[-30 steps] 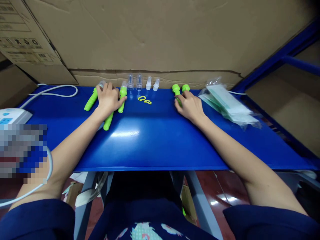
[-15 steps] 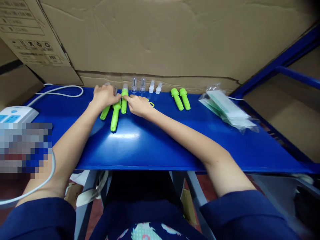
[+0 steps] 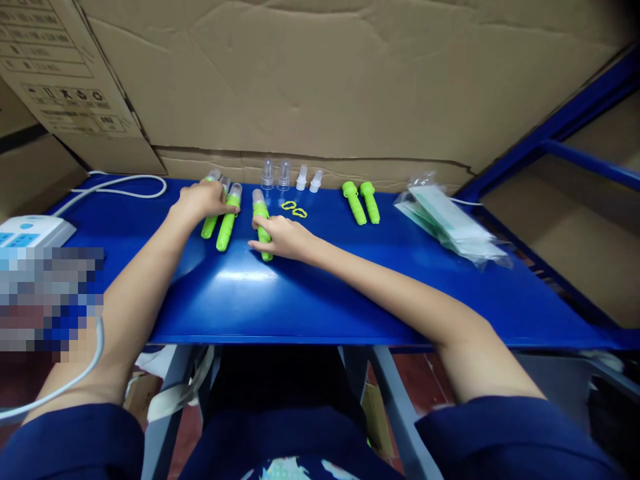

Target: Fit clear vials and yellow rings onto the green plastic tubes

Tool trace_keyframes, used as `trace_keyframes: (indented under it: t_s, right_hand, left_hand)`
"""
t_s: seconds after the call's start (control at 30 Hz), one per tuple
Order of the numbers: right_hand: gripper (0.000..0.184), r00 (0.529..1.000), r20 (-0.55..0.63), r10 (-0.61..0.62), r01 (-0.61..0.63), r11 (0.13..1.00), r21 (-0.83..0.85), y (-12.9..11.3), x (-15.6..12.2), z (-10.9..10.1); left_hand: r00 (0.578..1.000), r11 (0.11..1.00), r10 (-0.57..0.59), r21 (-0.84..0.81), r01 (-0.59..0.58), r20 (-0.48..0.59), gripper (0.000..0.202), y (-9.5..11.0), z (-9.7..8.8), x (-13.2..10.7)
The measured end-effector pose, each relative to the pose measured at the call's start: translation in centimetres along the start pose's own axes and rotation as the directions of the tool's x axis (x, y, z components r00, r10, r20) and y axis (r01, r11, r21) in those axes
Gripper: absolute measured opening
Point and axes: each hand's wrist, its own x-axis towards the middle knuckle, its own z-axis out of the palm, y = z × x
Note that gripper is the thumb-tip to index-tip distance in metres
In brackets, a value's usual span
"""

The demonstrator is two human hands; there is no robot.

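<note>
Hands (image 3: pixel 200 199) (image 3: pixel 283 237) on green tubes (image 3: pixel 225 232), left grip unclear; blue table (image 3: pixel 325 293), cardboard (image 3: pixel 310 87) behind.

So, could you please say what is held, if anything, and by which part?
The right hand holds a green stick by its body, below the translucent tip. The left hand partly covers other sticks; its hold is unclear.

Handles (image 3: pixel 225 232) lime green; table (image 3: pixel 320 303) blue; rings (image 3: pixel 294 209) yellow.
</note>
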Motion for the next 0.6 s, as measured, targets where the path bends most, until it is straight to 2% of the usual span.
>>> trace_keyframes:
  t_s: [0.03, 0.1, 0.13, 0.2, 0.3, 0.37, 0.43, 0.5, 0.6]
  right_hand:
    - [0.039, 1.000, 0.005, 0.001, -0.001, 1.000, 0.022, 0.2, -1.1, -0.1]
    - [0.034, 1.000, 0.008, -0.024, 0.024, 0.998, 0.059, 1.0, -3.2, -0.2]
    - [0.037, 0.999, -0.016, -0.032, 0.033, 0.997, 0.069, 1.6, -4.1, -0.3]
    - [0.042, 0.995, -0.087, -0.051, 0.059, 0.994, 0.095, 3.1, -5.5, -0.6]
    - [0.039, 0.961, -0.255, -0.105, 0.158, 0.968, 0.196, 5.9, -6.4, -1.3]
    - [0.039, 0.945, -0.309, -0.107, 0.200, 0.937, 0.287, 7.7, -6.6, -1.9]
    - [0.042, 0.934, -0.356, -0.044, 0.195, 0.896, 0.400, 9.2, -6.7, -2.2]
    - [0.045, 0.929, -0.367, 0.056, 0.140, 0.863, 0.485, 10.4, -6.8, -2.4]
    - [0.053, 0.953, -0.240, 0.186, -0.034, 0.850, 0.526, 11.5, -7.0, -2.4]
  left_hand:
    - [0.996, 0.996, -0.075, 0.037, 0.077, -0.054, 0.050, 0.3, 0.3, -0.2]
    - [0.980, 0.993, -0.096, 0.052, 0.107, -0.176, 0.052, 1.3, 0.7, -0.6]
    - [0.973, 0.998, -0.044, 0.043, 0.055, -0.226, 0.052, 1.9, 0.8, -0.9]
    - [0.949, 0.990, 0.140, 0.018, -0.141, -0.282, 0.050, 3.2, 0.9, -1.3]
    - [0.870, 0.900, 0.417, -0.016, -0.436, -0.263, 0.051, 5.1, 1.3, -1.8]
    - [0.818, 0.844, 0.519, 0.001, -0.536, -0.246, 0.053, 6.0, 1.8, -2.0]
    - [0.794, 0.824, 0.558, 0.051, -0.564, -0.243, 0.055, 6.6, 2.4, -2.1]
    - [0.801, 0.833, 0.552, 0.110, -0.542, -0.232, 0.055, 7.1, 3.0, -2.2]
    - [0.829, 0.848, 0.525, 0.195, -0.492, -0.194, 0.053, 7.9, 3.3, -2.5]
